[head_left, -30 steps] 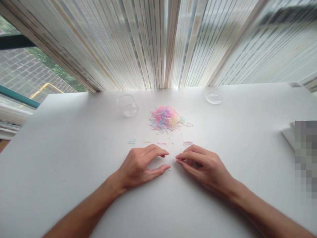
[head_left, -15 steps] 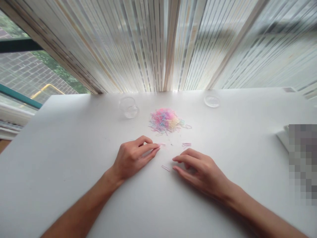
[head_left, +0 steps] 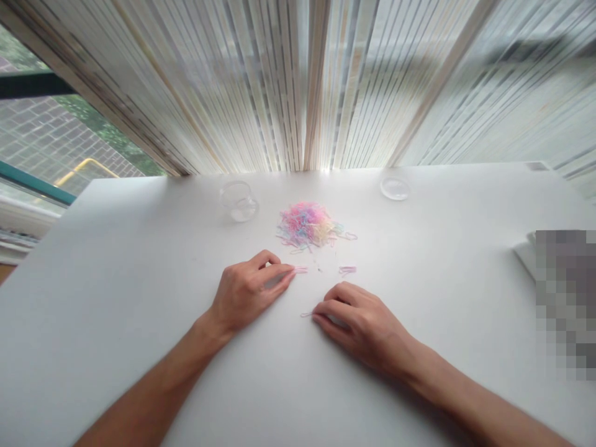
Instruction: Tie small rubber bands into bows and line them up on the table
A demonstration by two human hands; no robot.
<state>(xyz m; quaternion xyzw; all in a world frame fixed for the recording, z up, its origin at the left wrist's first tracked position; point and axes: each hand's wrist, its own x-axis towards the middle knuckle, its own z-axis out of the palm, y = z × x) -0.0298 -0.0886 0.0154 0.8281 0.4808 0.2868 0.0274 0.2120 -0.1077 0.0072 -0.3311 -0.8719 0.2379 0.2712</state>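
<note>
My left hand (head_left: pixel 249 288) is closed, its thumb and fingertips pinching the near end of pink rubber bands (head_left: pixel 302 269), thin loops that stick out to the right. My right hand (head_left: pixel 361 320) is closed too, thumb and index finger on one end of a single pale pink loop (head_left: pixel 305 315), also a rubber band by its look. Beyond the right hand lies a small pink-purple group of bands (head_left: pixel 347 269). Past both hands sits a heap of pastel rubber bands (head_left: pixel 305 223) in pink, blue, purple and yellow.
A clear round tub (head_left: pixel 239 203) stands behind the heap on the left, and a clear round lid (head_left: pixel 395 189) lies at the back right. The white table (head_left: pixel 116 298) meets striped blinds (head_left: pixel 261 93). At the right edge is a white-edged object (head_left: pixel 525 257), mostly blurred out.
My right hand has moved left and closed its fingertips on the single pink band, which now lies at a different angle. The left hand stays nearly in place, with its pink bands showing more clearly.
</note>
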